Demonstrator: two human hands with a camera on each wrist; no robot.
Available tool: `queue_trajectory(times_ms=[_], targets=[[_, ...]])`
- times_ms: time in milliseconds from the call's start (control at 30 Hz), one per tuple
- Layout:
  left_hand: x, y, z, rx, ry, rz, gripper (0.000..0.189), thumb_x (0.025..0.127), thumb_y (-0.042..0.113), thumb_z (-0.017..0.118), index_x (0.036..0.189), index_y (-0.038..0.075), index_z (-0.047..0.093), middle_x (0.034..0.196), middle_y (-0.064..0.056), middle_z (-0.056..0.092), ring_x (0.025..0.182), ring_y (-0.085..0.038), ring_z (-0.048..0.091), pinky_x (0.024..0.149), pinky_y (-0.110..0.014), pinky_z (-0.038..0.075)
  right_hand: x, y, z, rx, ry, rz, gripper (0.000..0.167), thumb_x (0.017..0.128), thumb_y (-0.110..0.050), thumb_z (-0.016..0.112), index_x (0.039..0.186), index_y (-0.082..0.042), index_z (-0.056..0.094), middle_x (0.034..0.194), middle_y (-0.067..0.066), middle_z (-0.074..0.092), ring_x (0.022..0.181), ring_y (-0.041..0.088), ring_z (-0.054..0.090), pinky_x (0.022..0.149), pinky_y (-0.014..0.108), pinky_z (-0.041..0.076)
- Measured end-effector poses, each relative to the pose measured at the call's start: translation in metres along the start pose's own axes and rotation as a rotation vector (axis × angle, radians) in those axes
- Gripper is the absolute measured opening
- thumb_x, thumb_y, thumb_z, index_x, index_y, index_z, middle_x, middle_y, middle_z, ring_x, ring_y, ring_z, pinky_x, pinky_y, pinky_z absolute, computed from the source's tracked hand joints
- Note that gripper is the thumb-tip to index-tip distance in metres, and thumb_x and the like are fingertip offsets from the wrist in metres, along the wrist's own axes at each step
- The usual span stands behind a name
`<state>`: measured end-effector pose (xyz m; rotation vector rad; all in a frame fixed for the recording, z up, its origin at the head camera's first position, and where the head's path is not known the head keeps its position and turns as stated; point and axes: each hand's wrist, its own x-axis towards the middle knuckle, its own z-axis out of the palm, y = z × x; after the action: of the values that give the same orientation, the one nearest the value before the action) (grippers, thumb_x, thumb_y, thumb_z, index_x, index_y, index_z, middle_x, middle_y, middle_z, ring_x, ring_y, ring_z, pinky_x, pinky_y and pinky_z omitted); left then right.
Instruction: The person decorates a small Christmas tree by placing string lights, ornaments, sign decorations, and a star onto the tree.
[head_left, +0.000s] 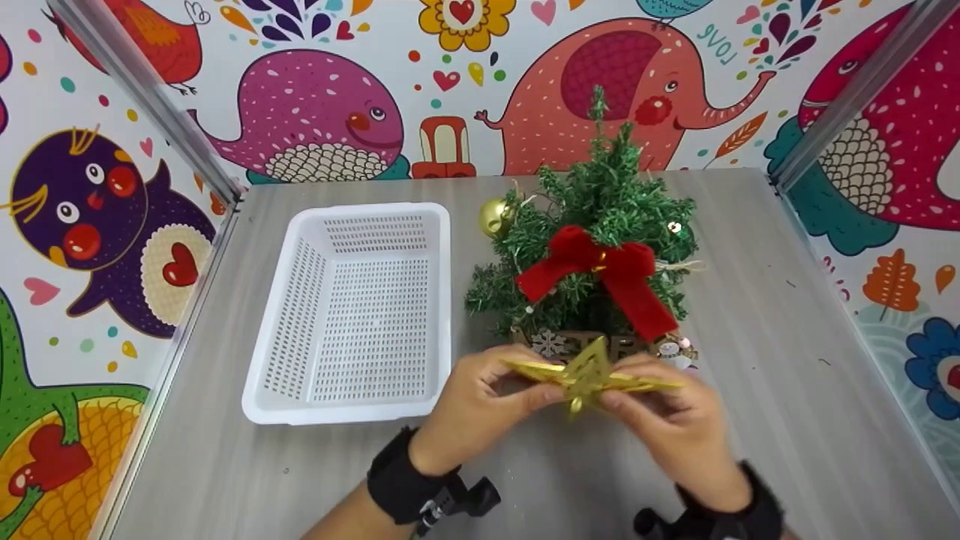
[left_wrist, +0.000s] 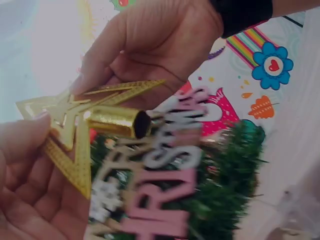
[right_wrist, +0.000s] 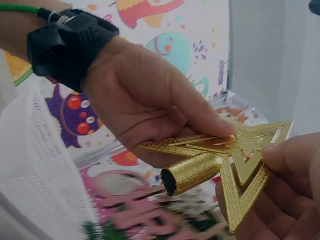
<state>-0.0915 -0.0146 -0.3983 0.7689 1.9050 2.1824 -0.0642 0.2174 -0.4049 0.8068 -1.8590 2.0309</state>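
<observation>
A gold star tree topper (head_left: 589,373) is held in front of the small Christmas tree (head_left: 600,202). My left hand (head_left: 480,397) pinches one side of it between thumb and fingers. On the other side my right hand (head_left: 671,412) pinches it the same way. In the right wrist view the star (right_wrist: 245,150) shows a hollow gold tube (right_wrist: 192,173) with a dark open end. The left wrist view also shows that tube (left_wrist: 117,122), pointing toward the tree's lettered sign (left_wrist: 165,200). A red bow (head_left: 600,270) sits on the tree's front.
A white perforated basket (head_left: 444,315) stands to the left of the tree. A gold ball (head_left: 495,217) hangs at the tree's left side. Printed panels (head_left: 315,112) enclose the grey table (head_left: 787,375) at the back and sides.
</observation>
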Motion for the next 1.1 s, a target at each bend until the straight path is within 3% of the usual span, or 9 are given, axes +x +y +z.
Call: queue_trajectory(times_ms=[133, 267, 367, 533, 600, 833, 967, 1100], targets=[[0.023, 0.027, -0.003, 0.068, -0.016, 0.121, 0.017, 0.092, 0.0, 0.073, 0.108, -0.007, 0.072, 0.106, -0.021, 0.074, 0.082, -0.011, 0.07, 0.07, -0.031, 0.063, 0.038, -0.024, -0.011, -0.004, 0.035, -0.071, 0.026, 0.08, 0.026, 0.066, 0.102, 0.012, 0.07, 0.108, 0.01, 0.076, 0.086, 0.013, 0.075, 0.071, 0.021, 0.061], [0.054, 0.056, -0.009, 0.145, -0.014, 0.191, 0.015, 0.094, 0.001, 0.071, 0.108, -0.005, 0.071, 0.111, -0.018, 0.075, 0.085, -0.016, 0.071, 0.072, -0.031, 0.062, 0.081, -0.046, -0.02, -0.057, 0.059, -0.072, 0.018, 0.084, 0.022, 0.068, 0.1, 0.014, 0.069, 0.1, 0.011, 0.077, 0.07, 0.012, 0.068, 0.06, 0.018, 0.057], [0.077, 0.075, -0.011, 0.184, 0.0, 0.245, 0.016, 0.095, 0.002, 0.071, 0.108, -0.006, 0.071, 0.111, -0.018, 0.074, 0.095, -0.021, 0.073, 0.083, -0.035, 0.063, 0.107, -0.063, -0.028, -0.134, 0.04, -0.02, 0.017, 0.088, 0.017, 0.069, 0.105, 0.013, 0.07, 0.099, 0.011, 0.078, 0.07, 0.014, 0.069, 0.063, 0.018, 0.057], [0.115, 0.101, -0.011, 0.204, 0.058, 0.289, 0.017, 0.095, 0.002, 0.071, 0.109, -0.007, 0.069, 0.104, -0.018, 0.073, 0.091, -0.019, 0.072, 0.084, -0.037, 0.063, 0.151, -0.087, -0.039, -0.301, 0.04, 0.083, 0.022, 0.092, 0.007, 0.072, 0.113, 0.004, 0.074, 0.102, 0.013, 0.08, 0.082, 0.019, 0.076, 0.073, 0.022, 0.061], [0.131, 0.111, -0.01, 0.206, 0.094, 0.288, 0.017, 0.096, 0.003, 0.071, 0.11, -0.007, 0.069, 0.103, -0.017, 0.074, 0.09, -0.018, 0.071, 0.083, -0.037, 0.063, 0.17, -0.092, -0.041, -0.286, 0.073, 0.074, 0.022, 0.092, 0.005, 0.073, 0.114, 0.003, 0.075, 0.101, 0.015, 0.079, 0.083, 0.02, 0.076, 0.075, 0.023, 0.061], [0.18, 0.122, -0.014, 0.15, 0.215, 0.302, 0.021, 0.098, 0.007, 0.071, 0.116, -0.004, 0.07, 0.108, -0.015, 0.074, 0.093, -0.02, 0.071, 0.088, -0.038, 0.061, 0.218, -0.086, -0.045, -0.092, 0.102, 0.022, 0.025, 0.094, 0.002, 0.071, 0.118, 0.006, 0.07, 0.105, 0.021, 0.076, 0.084, 0.022, 0.074, 0.077, 0.025, 0.061], [0.189, 0.118, -0.018, 0.158, 0.248, 0.308, 0.023, 0.098, 0.008, 0.07, 0.118, -0.004, 0.071, 0.111, -0.014, 0.074, 0.097, -0.018, 0.072, 0.09, -0.035, 0.06, 0.229, -0.076, -0.048, -0.057, 0.09, 0.027, 0.025, 0.096, -0.001, 0.07, 0.121, 0.004, 0.069, 0.107, 0.02, 0.076, 0.085, 0.02, 0.074, 0.075, 0.024, 0.061], [0.191, 0.11, -0.021, 0.153, 0.223, 0.287, 0.029, 0.098, 0.009, 0.071, 0.124, -0.003, 0.067, 0.115, -0.013, 0.071, 0.102, -0.018, 0.07, 0.093, -0.034, 0.059, 0.229, -0.066, -0.048, -0.026, 0.087, 0.022, 0.025, 0.097, -0.002, 0.069, 0.121, 0.005, 0.069, 0.11, 0.021, 0.075, 0.089, 0.019, 0.075, 0.077, 0.024, 0.062]])
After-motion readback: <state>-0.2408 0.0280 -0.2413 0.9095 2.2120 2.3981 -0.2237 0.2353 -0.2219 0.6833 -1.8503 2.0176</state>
